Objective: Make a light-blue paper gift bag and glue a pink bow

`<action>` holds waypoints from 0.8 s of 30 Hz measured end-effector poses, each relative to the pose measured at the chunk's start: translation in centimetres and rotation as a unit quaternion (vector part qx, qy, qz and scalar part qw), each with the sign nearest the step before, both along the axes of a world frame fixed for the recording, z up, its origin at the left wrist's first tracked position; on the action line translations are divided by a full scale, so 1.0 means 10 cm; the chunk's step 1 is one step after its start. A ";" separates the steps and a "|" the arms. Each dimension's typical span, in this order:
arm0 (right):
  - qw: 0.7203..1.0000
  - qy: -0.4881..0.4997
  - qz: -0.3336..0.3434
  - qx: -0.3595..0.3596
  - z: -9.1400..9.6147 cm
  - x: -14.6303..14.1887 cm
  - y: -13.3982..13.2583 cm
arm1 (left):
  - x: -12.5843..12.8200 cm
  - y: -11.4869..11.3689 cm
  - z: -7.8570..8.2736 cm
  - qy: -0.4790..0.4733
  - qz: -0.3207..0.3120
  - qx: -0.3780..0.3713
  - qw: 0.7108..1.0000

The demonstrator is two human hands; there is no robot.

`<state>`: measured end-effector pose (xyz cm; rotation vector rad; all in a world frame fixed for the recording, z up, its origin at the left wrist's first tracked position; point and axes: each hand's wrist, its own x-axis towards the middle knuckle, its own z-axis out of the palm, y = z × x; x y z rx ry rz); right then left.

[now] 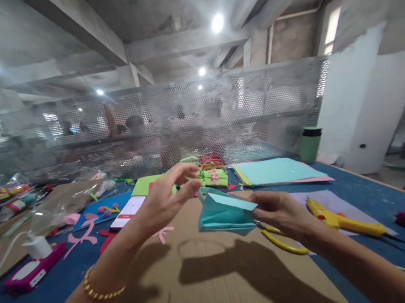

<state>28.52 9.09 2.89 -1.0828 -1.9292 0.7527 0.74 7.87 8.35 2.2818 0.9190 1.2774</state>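
My right hand (281,210) pinches a folded teal paper piece (224,212) and holds it above a brown cardboard sheet (209,281). My left hand (165,197) is raised just left of the paper, fingers curled with the thumb and forefinger close together near a thin loop at the paper's top. What the left fingers grip, if anything, is too small to make out. A gold bead bracelet (100,290) sits on my left wrist. Yellow-handled scissors (283,242) lie under my right hand.
A yellow glue gun (340,220), sheets of coloured paper (276,170), a green paper gift box (213,177), a phone (129,211), pink paper bows (82,236), a charger (38,246) and a green cup (310,144) lie on the blue table. A mesh screen stands behind, with blurred people beyond it.
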 end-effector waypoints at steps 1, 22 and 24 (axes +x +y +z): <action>1.000 0.011 -0.012 -0.001 0.00 0.05 -0.02 | -0.07 -0.02 -0.08 -0.010 -0.002 -0.037 0.999; 0.988 -0.102 -0.038 0.112 -0.02 0.46 -0.01 | 0.52 0.19 -0.83 -0.167 -0.061 -0.328 0.928; 0.980 -0.065 -0.049 0.183 -0.04 0.44 -0.04 | 0.55 0.15 -0.86 -0.175 -0.058 -0.341 0.922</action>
